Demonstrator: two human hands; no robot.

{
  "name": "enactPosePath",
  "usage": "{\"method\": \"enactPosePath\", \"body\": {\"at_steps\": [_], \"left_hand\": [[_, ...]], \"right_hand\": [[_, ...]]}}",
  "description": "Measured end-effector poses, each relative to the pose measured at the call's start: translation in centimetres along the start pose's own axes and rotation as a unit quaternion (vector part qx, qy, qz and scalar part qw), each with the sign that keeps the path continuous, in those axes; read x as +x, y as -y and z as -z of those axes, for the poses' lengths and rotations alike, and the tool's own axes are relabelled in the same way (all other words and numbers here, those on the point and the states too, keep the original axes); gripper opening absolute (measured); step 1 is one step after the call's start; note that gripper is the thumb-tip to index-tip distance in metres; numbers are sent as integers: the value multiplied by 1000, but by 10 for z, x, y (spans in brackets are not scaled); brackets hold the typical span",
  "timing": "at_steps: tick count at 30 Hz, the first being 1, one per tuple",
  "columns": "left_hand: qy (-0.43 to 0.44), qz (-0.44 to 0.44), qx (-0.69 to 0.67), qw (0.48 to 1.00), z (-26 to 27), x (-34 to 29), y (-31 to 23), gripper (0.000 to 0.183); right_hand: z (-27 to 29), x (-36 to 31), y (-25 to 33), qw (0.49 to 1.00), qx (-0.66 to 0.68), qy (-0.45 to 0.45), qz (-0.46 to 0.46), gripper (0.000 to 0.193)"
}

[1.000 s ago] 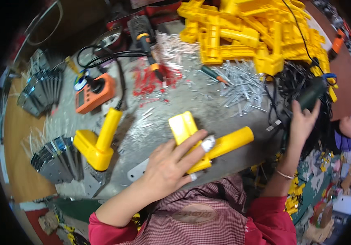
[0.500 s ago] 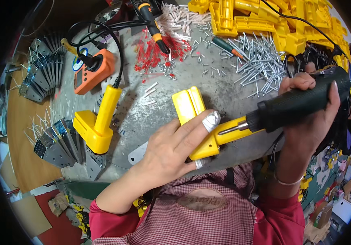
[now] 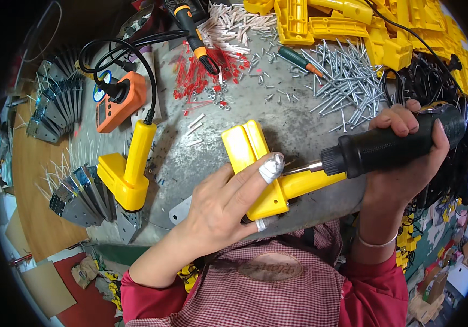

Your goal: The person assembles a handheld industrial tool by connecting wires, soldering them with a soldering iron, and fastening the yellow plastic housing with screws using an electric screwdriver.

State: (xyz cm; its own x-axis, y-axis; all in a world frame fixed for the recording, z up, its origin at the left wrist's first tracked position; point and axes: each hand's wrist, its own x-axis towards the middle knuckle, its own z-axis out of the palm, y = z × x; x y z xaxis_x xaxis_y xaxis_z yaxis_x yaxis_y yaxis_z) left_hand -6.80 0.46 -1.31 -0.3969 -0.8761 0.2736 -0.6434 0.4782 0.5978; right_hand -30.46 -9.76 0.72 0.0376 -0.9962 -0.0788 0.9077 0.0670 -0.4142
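Observation:
My left hand (image 3: 215, 207) grips a yellow plastic housing (image 3: 243, 143) with a handle that stretches to the right. White and silvery wraps cover two of its fingertips. A grey metal plate with a hole (image 3: 179, 211) juts out beside that hand, apparently joined to the housing. In my right hand (image 3: 403, 182) lies a black electric screwdriver (image 3: 389, 146), its shaft pointing left across the housing. The bit's tip is hidden by the wrapped left finger, so contact with a screw cannot be made out.
A yellow corded tool (image 3: 136, 163) stands at left near an orange plug-in meter (image 3: 122, 101). Grey metal plates (image 3: 78, 196) with wires line the left side. Farther back lie long screws (image 3: 343, 82), red-and-white parts (image 3: 207, 73), a green screwdriver (image 3: 296, 59) and yellow shells (image 3: 340, 27).
The electric screwdriver has moved left, carrying its bit's tip from above the handle to behind the wrapped left finger. Left hand and housing have shifted slightly left in the picture.

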Motion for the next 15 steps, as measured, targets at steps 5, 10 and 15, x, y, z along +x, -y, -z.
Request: {"method": "enactPosePath", "body": {"at_steps": [5, 10, 15], "left_hand": [[21, 12, 14, 1000, 1, 6, -3, 100], [-11, -18, 17, 1000, -2, -2, -4, 85], [64, 26, -16, 997, 3, 15, -22, 73]], "right_hand": [[5, 3, -2, 1000, -9, 18, 0, 38], [5, 0, -5, 999, 10, -18, -25, 40], [24, -3, 18, 995, 33, 92, -13, 45]]}}
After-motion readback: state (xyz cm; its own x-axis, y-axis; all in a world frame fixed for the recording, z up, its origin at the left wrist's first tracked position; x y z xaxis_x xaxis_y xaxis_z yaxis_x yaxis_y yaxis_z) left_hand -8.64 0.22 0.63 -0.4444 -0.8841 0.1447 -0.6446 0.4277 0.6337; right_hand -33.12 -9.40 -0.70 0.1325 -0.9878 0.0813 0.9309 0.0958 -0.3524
